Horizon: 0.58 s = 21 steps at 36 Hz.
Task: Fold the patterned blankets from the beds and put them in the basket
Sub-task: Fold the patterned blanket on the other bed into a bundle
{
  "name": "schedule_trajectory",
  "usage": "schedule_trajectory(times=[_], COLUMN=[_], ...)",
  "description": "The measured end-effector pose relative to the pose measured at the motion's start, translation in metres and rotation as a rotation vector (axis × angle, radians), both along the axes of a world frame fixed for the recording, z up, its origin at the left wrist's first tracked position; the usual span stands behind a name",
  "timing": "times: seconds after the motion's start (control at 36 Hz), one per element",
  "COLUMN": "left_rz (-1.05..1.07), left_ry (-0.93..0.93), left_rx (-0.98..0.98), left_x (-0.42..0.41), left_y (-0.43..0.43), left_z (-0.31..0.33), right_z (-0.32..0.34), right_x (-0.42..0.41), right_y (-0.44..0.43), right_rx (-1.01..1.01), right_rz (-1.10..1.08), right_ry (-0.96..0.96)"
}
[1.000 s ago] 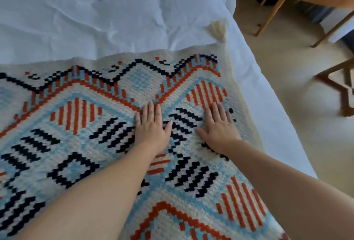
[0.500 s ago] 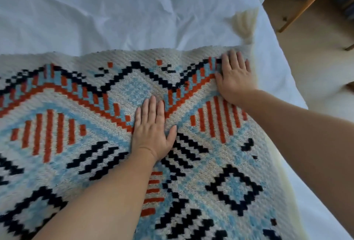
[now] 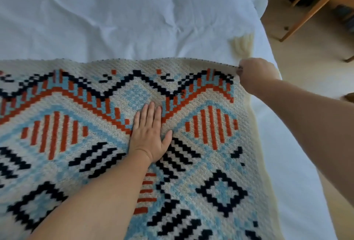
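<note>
Head view shows the soft, floppy blanket (image 3: 118, 143) spread on the bed (image 3: 134, 19), left hand (image 3: 148, 134) flat with fingers together, right hand (image 3: 254, 72) pinching its far corner, a sensible hold.

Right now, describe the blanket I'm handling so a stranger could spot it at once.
Start at the bed; the patterned blanket lies across its near part. The left hand presses flat on it, and the right hand grips its far right corner. Unlike the plain white sheet, it is cream knit with orange, navy and pale-blue zigzags.
</note>
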<state>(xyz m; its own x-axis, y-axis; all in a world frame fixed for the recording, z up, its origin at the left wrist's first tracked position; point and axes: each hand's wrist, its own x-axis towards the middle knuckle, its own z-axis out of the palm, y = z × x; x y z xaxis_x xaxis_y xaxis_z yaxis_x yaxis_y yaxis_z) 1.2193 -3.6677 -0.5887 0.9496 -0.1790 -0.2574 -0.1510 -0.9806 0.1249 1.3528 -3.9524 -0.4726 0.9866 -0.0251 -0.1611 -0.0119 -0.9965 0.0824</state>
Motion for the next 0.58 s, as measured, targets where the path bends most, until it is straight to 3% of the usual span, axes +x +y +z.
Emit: schedule_trajectory(times=[0.14, 0.33, 0.58], left_rz=[0.073, 0.143, 0.137], left_ry=[0.030, -0.085, -0.075], left_rx=[-0.092, -0.220, -0.323], left_x=[-0.005, 0.034, 0.019], left_y=[-0.004, -0.023, -0.015], left_z=[0.037, 0.122, 0.164], right_z=[0.017, 0.043, 0.068], right_x=[-0.046, -0.107, -0.166], right_y=[-0.009, -0.012, -0.026], right_rx=[0.119, 0.194, 0.187], right_rz=[-0.091, -0.099, -0.038], right_ry=[0.101, 0.129, 0.157])
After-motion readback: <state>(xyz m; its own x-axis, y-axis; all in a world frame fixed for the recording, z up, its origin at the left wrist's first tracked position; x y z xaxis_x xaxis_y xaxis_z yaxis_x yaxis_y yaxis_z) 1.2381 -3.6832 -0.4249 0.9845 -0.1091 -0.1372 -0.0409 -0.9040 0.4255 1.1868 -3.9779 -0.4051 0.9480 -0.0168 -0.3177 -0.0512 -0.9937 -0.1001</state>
